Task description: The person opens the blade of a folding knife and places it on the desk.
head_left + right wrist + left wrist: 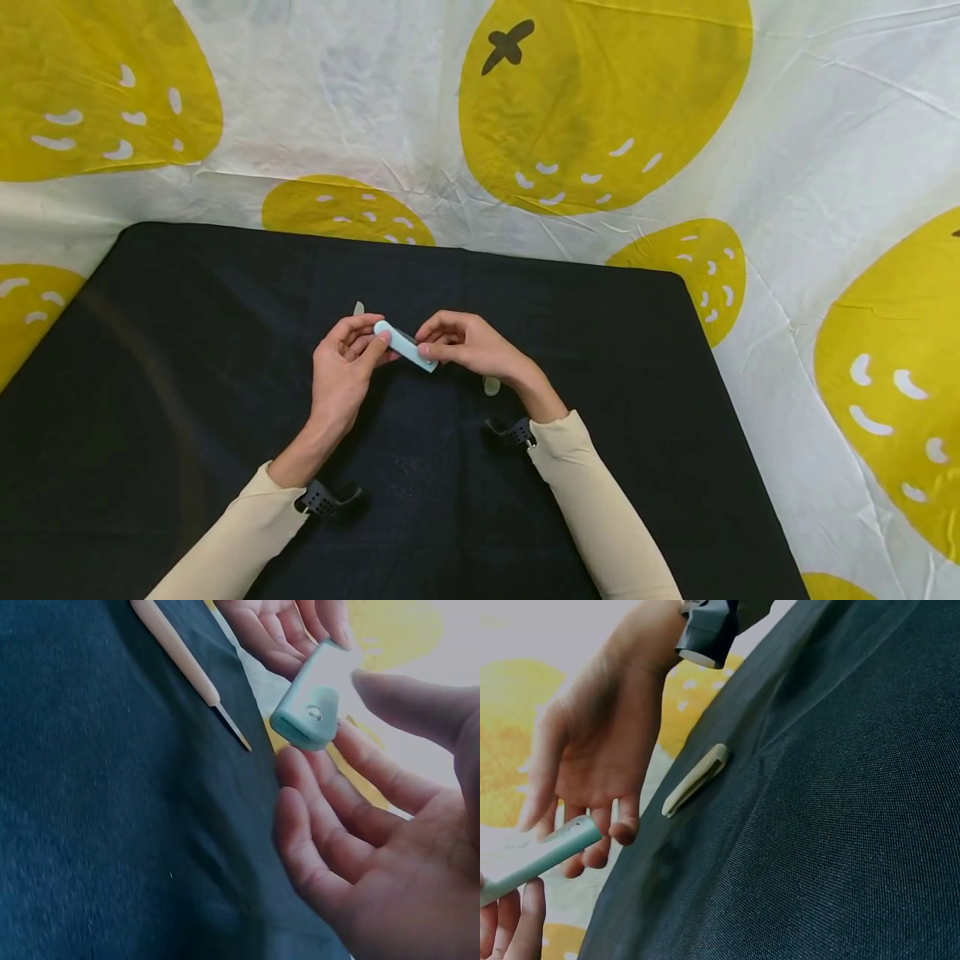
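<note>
In the head view my left hand [343, 367] pinches one end of a mint-green folding knife [403, 345], thumb on its face and fingers behind. A dark strip shows along its upper edge. My right hand [468, 343] is at the other end, thumb and fingertips on either side of it. In the right wrist view that end of the mint-green knife [306, 712] has a slot and a round metal rivet. Both hands hold it above the black tablecloth; the far side of the knife is hidden.
A small tool with a beige handle [180, 656] and a thin metal blade lies past my left hand on the black cloth [420, 517]. A beige slotted piece [696, 780] lies under my right wrist. A white curtain with yellow prints [360, 100] hangs behind the table.
</note>
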{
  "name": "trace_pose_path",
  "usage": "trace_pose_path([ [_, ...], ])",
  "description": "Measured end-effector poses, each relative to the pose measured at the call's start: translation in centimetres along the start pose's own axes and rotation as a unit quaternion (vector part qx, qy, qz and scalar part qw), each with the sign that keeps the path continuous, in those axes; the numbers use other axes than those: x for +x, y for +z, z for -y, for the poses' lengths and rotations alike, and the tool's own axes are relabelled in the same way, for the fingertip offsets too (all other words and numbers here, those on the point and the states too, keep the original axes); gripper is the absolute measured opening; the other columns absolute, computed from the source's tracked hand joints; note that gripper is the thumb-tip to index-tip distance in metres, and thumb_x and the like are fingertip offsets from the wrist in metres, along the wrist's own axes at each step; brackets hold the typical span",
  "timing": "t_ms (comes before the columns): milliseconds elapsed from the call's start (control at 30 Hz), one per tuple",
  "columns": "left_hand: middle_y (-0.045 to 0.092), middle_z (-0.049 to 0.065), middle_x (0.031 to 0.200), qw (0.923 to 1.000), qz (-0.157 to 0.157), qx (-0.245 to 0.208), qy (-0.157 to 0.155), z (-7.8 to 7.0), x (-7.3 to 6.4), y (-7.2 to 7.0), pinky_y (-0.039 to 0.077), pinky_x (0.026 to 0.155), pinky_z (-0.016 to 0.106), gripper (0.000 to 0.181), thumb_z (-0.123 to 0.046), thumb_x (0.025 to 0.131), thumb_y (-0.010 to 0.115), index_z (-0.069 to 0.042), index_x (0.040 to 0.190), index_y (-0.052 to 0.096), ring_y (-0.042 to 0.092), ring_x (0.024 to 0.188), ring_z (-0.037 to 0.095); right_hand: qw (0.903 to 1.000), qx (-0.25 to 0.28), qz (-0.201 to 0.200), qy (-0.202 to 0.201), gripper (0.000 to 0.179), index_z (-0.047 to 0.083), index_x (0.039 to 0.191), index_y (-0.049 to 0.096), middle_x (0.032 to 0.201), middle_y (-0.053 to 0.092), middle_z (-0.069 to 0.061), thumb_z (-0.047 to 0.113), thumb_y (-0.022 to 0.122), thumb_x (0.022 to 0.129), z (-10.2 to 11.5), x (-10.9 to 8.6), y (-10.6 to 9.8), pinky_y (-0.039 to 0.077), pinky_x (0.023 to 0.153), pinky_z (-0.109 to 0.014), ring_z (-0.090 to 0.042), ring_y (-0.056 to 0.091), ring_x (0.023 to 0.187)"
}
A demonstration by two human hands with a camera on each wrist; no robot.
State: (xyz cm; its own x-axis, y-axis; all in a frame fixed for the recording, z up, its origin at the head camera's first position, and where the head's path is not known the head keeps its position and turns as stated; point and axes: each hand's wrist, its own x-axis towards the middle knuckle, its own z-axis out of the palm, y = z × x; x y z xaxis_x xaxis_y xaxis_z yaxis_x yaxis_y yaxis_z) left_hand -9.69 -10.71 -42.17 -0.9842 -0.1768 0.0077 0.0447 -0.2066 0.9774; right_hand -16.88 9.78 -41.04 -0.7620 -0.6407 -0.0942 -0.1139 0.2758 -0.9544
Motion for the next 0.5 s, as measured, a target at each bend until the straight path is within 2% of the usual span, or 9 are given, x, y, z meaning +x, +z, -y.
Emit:
trace_pose_path([
  [167, 0.066, 0.003, 0.108, 1.0, 0.005, 0.006, 0.002, -0.2, 0.0, 0.0, 0.064, 0.078, 0.028, 0.028, 0.002, 0.096, 0.07, 0.0, 0.124, 0.065, 0.072, 0.089, 0.007, 0.9986, -0.029, -0.031, -0.033, 0.02, 0.006, 0.118, 0.071, 0.108, 0.073, -0.01, 0.017, 0.07, 0.101, 0.6, 0.3, 0.5, 0.054, 0.081, -0.028, -0.015, 0.069, 0.09],
  [333, 0.069, 0.002, 0.107, 0.9997, 0.012, 0.019, 0.004, -0.3, 0.0, -0.1, 0.064, 0.076, 0.028, 0.03, 0.0, 0.096, 0.071, 0.0, 0.126, 0.066, 0.073, 0.09, 0.007, 0.9958, -0.05, -0.05, -0.058, 0.019, 0.006, 0.117, 0.073, 0.106, 0.073, -0.009, 0.017, 0.069, 0.101, 1.1, 0.5, 1.1, 0.054, 0.078, -0.028, -0.014, 0.067, 0.089],
  [500, 0.07, 0.003, 0.106, 0.9993, 0.016, 0.032, 0.009, -0.4, -0.1, -0.2, 0.064, 0.076, 0.029, 0.03, -0.003, 0.096, 0.072, -0.002, 0.126, 0.068, 0.073, 0.091, 0.008, 0.9954, -0.046, -0.051, -0.067, 0.016, 0.006, 0.114, 0.074, 0.102, 0.074, -0.011, 0.014, 0.069, 0.101, 1.5, 0.7, 1.4, 0.054, 0.077, -0.028, -0.017, 0.068, 0.088],
])
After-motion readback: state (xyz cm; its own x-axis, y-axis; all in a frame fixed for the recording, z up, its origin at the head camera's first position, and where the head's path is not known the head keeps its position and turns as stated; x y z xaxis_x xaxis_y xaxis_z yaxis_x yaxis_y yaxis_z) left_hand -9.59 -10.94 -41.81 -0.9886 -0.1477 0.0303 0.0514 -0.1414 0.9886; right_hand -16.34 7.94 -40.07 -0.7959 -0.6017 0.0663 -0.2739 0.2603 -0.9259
